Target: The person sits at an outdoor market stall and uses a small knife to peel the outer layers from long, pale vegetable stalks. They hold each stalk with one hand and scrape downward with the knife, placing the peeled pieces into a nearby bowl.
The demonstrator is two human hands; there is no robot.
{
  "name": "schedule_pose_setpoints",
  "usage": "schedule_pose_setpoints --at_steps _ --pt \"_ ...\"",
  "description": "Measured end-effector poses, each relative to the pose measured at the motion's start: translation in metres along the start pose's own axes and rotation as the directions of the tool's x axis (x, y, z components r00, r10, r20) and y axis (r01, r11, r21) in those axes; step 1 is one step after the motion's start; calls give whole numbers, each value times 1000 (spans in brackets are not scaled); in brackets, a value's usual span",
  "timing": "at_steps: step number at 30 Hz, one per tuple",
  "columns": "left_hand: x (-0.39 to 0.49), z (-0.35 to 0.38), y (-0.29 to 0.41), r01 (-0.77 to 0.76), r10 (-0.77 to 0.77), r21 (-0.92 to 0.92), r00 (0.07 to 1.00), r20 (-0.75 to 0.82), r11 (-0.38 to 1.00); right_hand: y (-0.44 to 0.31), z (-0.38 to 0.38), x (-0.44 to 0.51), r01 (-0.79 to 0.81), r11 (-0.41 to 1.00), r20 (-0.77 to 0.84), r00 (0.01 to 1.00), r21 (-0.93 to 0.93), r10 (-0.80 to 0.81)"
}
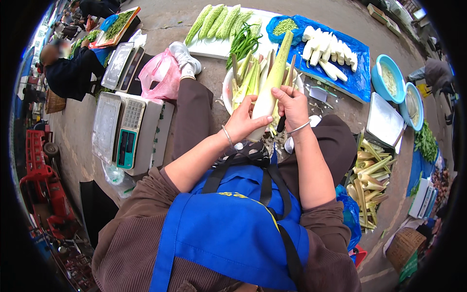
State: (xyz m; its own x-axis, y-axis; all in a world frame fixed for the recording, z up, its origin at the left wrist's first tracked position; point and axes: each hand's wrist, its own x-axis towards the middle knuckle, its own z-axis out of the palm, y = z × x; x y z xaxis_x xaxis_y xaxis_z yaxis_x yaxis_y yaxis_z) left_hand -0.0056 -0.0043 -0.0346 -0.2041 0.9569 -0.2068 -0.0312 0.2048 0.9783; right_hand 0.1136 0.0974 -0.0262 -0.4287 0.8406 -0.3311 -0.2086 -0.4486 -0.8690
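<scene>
My left hand (246, 122) is wrapped around the thick white lower end of a water bamboo shoot (271, 85), still in its green sheath and tilted upward away from me. Against the stalk's right side, the thumb and fingers of my right hand (293, 106) press on the sheath. A black tool handle (281, 124) sticks out beneath that hand; its working end is mostly hidden. Beyond both hands, a white basin (228, 87) holds unpeeled stalks and strips of sheath (248, 78). Scraps lie on the ground below.
Bitter melons (219, 22) and green chillies (244, 42) lie on a white board. Peeled shoots (324, 47) rest on blue plastic (354, 84), beside shelled peas (284, 26). A digital scale (127, 127) and pink bag (160, 73) stand left; unpeeled stalks (368, 179) lie right. A person (73, 69) sits upper left.
</scene>
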Motion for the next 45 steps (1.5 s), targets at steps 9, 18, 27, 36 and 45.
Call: schedule_pose_setpoints --at_steps 9,18,27,36,45 --pt "-7 2 10 -130 235 687 970 -61 715 3 0 0 0 989 62 998 -145 9" --pt "0 -9 14 181 -103 -258 951 291 949 -4 -6 0 -74 996 240 969 39 62" --pt "-3 1 5 -67 163 461 971 -172 885 -1 0 -2 49 993 143 989 -104 -34" --pt "-5 9 10 -4 226 707 949 -220 707 1 -4 4 62 948 110 994 -314 -29" --pt "-1 14 13 -41 293 888 950 -107 458 12 -4 7 105 912 -1 993 -397 -115"
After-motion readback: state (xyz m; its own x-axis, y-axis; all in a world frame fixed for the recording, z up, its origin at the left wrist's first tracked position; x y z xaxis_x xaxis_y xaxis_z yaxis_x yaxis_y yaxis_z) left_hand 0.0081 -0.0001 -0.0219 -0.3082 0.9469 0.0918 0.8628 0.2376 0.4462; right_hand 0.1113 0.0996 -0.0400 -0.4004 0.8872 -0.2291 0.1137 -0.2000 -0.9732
